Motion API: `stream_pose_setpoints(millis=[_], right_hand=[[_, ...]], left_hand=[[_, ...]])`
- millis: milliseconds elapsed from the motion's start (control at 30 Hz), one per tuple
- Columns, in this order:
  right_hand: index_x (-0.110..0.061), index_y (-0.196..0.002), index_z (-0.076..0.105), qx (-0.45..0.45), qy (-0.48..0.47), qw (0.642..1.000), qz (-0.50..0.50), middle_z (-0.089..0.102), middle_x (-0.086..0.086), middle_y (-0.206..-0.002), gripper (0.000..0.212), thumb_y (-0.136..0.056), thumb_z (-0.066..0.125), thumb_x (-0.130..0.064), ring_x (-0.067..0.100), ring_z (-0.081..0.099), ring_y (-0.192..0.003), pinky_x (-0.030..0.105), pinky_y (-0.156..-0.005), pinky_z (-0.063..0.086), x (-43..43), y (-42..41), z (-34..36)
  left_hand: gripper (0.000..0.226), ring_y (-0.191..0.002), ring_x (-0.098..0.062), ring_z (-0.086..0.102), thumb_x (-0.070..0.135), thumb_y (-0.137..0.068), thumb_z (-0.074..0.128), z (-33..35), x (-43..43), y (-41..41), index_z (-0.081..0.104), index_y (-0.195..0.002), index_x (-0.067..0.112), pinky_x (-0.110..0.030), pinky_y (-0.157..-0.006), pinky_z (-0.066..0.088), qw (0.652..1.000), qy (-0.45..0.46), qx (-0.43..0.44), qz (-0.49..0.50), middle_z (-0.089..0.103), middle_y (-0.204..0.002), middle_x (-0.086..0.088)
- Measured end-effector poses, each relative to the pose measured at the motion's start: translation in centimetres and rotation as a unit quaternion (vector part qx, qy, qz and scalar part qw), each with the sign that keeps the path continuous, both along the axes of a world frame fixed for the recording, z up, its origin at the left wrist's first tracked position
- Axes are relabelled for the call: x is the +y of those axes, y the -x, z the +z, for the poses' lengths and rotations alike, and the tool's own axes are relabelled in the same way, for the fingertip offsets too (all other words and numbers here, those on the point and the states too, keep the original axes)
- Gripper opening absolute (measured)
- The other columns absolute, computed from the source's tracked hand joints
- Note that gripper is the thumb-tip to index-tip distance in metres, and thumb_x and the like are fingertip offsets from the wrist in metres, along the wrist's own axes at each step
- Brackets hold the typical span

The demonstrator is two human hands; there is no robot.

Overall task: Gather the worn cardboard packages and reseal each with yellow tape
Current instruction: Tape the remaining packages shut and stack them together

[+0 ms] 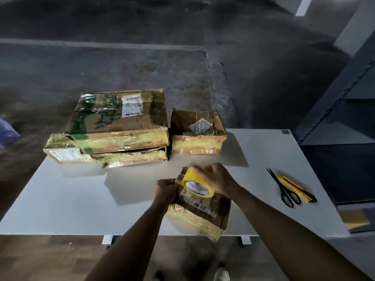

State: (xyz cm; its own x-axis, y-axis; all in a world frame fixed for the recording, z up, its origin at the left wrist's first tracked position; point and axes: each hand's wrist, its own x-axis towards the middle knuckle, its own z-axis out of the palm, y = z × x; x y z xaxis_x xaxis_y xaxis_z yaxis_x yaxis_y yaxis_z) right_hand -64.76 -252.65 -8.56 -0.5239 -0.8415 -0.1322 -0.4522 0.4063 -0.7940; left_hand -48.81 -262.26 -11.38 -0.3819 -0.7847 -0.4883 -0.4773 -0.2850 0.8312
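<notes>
Head view: you hold a worn package [200, 211] tilted between both hands, above the near edge of the white table [60, 199].
Right hand [217, 179]: your fingers curl over the yellow tape roll [197, 183] and grip it against the package's top face.
Left hand [165, 189]: your fingers clench the package's left edge, just left of the roll. Whether the tape's loose end sits under your thumb is hidden.
Step in hand: probably starting a strip across this package.
Doing it well: anchor the tape end firmly with your left thumb, draw the roll straight away from that grip, pull the strip taut, and press it over the torn seam before wrapping the far edge.
Cutting: scissors [284, 189] and a yellow utility knife [296, 188] lie well to the right of your right hand. Set the package flat before reaching.
Beyond your hands: a stack of larger packages [119, 122] and a smaller package [197, 132] beside it, both showing yellow bands.
Risk: crumpled, glossy old wrap may resist bonding, so smooth it first.
</notes>
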Motion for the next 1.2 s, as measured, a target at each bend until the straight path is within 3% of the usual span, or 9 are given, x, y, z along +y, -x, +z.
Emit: stream_pose_setpoints(millis=[167,333,433,533,600,733,933,1067,1200], right_hand=[[-0.016,-0.052,0.038,0.073,-0.058,0.995,0.038,0.030,-0.005,-0.048,0.068,-0.076,0.054,-0.077,0.010,0.032,-0.045,0.029,-0.052,0.028,0.8,1.6,0.4],[-0.020,-0.056,0.043,0.064,-0.114,0.989,0.067,0.041,-0.006,-0.055,0.054,-0.088,0.062,-0.059,0.007,0.043,-0.053,0.026,-0.052,0.030,0.7,1.9,1.0],[-0.013,-0.062,0.050,0.038,-0.098,0.992,0.064,0.044,-0.001,-0.059,0.055,-0.088,0.062,-0.060,0.011,0.046,-0.055,0.029,-0.055,0.032,1.1,1.8,0.1],[-0.016,-0.062,0.044,0.006,-0.080,0.996,0.023,0.035,0.002,-0.062,0.056,-0.084,0.064,-0.064,0.012,0.042,-0.056,0.031,-0.058,0.031,1.5,2.0,-0.7],[-0.021,-0.059,0.039,-0.029,-0.076,0.997,0.000,0.032,0.000,-0.059,0.057,-0.080,0.067,-0.067,0.008,0.040,-0.051,0.028,-0.057,0.031,1.6,2.3,-1.1],[-0.021,-0.055,0.037,-0.088,-0.047,0.995,-0.030,0.032,-0.007,-0.049,0.059,-0.081,0.069,-0.063,0.006,0.039,-0.048,0.029,-0.058,0.030,1.7,2.1,-1.5],[-0.015,-0.062,0.046,-0.165,-0.063,0.980,-0.088,0.041,0.010,-0.065,0.080,-0.058,0.058,-0.093,0.021,0.047,-0.061,0.033,-0.062,0.037,2.0,2.2,-3.3],[-0.018,-0.047,0.027,-0.101,-0.037,0.992,-0.059,0.027,0.005,-0.047,0.069,-0.083,0.068,-0.061,0.015,0.033,-0.045,0.030,-0.056,0.031,1.7,2.1,-1.4],[-0.017,-0.042,0.028,-0.021,-0.054,0.997,-0.053,0.027,-0.001,-0.043,0.068,-0.088,0.071,-0.042,0.009,0.027,-0.040,0.029,-0.051,0.027,2.7,4.2,0.6]], left_hand=[[0.016,-0.061,-0.032,0.072,0.003,-0.090,0.062,-0.2,-1.3,-0.7,0.077,-0.090,0.006,-0.049,-0.056,0.061,1.000,0.015,0.008,0.010,0.073,-0.075,-0.017],[0.032,-0.082,-0.027,0.071,0.008,-0.088,0.055,-1.0,-1.5,-0.6,0.075,-0.109,0.022,-0.035,-0.066,0.058,0.972,0.186,-0.115,-0.091,0.075,-0.092,-0.009],[0.053,-0.136,-0.025,0.047,0.027,-0.095,0.056,-1.9,-1.6,-0.7,0.043,-0.146,0.028,-0.038,-0.102,0.044,0.850,0.372,-0.232,-0.293,0.039,-0.156,-0.001],[0.078,-0.153,-0.023,0.001,0.046,-0.097,0.049,-2.2,-1.8,-0.6,0.009,-0.159,0.020,-0.044,-0.122,0.009,0.728,0.417,-0.291,-0.460,-0.006,-0.166,-0.001],[0.076,-0.152,-0.023,-0.012,0.055,-0.100,0.032,-2.2,-1.4,-0.4,0.001,-0.159,0.019,-0.047,-0.122,-0.006,0.696,0.426,-0.307,-0.490,-0.014,-0.165,-0.006],[0.110,-0.151,-0.024,-0.018,0.088,-0.078,0.005,-3.1,0.3,0.5,-0.008,-0.157,0.013,-0.043,-0.123,-0.007,0.736,0.391,-0.284,-0.474,-0.016,-0.163,-0.012],[0.119,-0.151,-0.022,-0.016,0.092,-0.075,0.021,-3.9,-0.1,1.1,-0.007,-0.157,0.010,-0.038,-0.122,-0.006,0.750,0.358,-0.303,-0.467,-0.013,-0.164,-0.012],[0.122,-0.152,-0.021,-0.013,0.094,-0.074,0.019,-3.9,-0.4,1.1,-0.006,-0.157,0.008,-0.037,-0.122,-0.004,0.743,0.349,-0.321,-0.472,-0.012,-0.164,-0.012],[0.125,-0.151,-0.020,-0.015,0.093,-0.074,0.025,-3.6,-0.6,1.1,-0.012,-0.155,0.005,-0.038,-0.122,-0.003,0.749,0.332,-0.327,-0.472,-0.016,-0.164,-0.011]])
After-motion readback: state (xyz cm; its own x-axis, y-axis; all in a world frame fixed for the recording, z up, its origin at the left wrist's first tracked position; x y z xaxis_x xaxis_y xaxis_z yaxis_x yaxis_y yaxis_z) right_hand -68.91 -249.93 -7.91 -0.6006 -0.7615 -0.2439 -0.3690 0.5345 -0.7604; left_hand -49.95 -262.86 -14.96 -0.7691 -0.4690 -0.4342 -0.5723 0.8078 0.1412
